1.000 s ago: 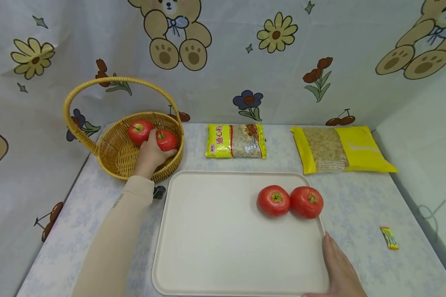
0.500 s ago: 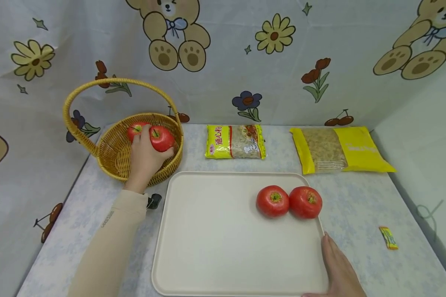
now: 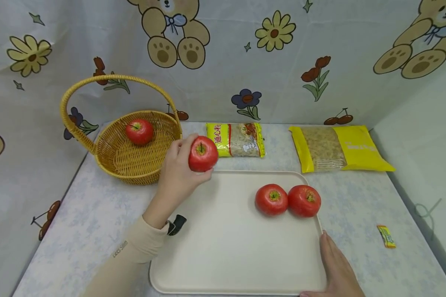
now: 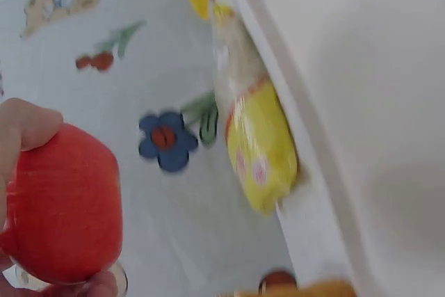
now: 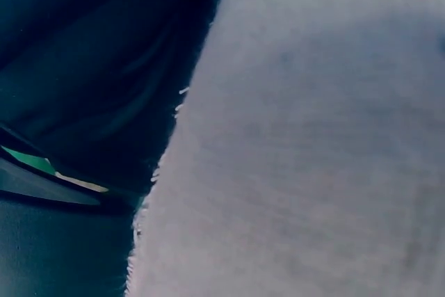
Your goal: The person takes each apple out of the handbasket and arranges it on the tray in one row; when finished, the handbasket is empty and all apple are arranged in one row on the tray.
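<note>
My left hand (image 3: 178, 175) grips a red apple (image 3: 202, 154) in the air above the far left corner of the cream tray (image 3: 215, 247). The left wrist view shows the same apple (image 4: 62, 206) close up between thumb and fingers. Two more red apples (image 3: 271, 200) (image 3: 304, 201) sit side by side on the tray's right part. One apple (image 3: 139, 131) lies in the wicker basket (image 3: 134, 159) at the back left. My right hand (image 3: 336, 270) rests flat, fingers straight, against the tray's near right edge.
A yellow pasta packet (image 3: 235, 140) lies behind the tray, and the left wrist view shows that packet (image 4: 254, 147) too. A larger yellow bag (image 3: 338, 148) lies at the back right. A small sweet wrapper (image 3: 386, 236) sits on the right. Patterned cloth walls stand behind and beside the table.
My left hand lifted an apple out of the basket and carried it right, over the tray's far left corner. The right hand stayed at the tray's edge.
</note>
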Available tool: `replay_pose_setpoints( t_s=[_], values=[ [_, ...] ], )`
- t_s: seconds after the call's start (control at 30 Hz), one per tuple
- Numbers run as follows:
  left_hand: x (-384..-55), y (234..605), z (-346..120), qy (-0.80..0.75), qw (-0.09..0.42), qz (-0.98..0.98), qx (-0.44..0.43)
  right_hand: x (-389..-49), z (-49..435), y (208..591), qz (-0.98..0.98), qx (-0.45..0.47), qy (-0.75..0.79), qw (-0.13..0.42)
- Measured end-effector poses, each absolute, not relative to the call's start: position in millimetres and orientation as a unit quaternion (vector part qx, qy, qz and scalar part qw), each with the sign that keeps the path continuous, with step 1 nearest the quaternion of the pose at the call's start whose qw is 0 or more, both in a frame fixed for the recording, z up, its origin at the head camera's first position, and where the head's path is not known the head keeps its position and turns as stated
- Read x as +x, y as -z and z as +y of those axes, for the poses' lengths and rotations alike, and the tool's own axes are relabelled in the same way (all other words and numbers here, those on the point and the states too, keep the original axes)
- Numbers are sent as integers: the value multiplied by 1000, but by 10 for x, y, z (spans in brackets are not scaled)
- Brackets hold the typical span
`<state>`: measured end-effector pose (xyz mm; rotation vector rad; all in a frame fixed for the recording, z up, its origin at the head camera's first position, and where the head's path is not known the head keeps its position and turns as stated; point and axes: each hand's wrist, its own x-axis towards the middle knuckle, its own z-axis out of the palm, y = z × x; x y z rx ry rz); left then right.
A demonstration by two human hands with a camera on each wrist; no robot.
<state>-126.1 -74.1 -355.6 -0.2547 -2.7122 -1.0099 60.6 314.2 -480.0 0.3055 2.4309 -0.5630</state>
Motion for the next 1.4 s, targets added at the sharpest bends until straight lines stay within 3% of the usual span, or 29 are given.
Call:
replay_pose_setpoints(
  t_s=[0.23, 0.47, 1.4],
  values=[
    [-1100, 3821, -342, 338, -6, -933, -125, 596, 3143, 4798, 919, 112, 213, 312],
    [-1057, 4030, -118, 319, -77, -931, -159, 573, 3140, 4780, 920, 112, 212, 309],
    [-935, 4237, -68, 296, -138, -926, -191, 614, 3138, 4779, 908, 124, 228, 328]
  ],
)
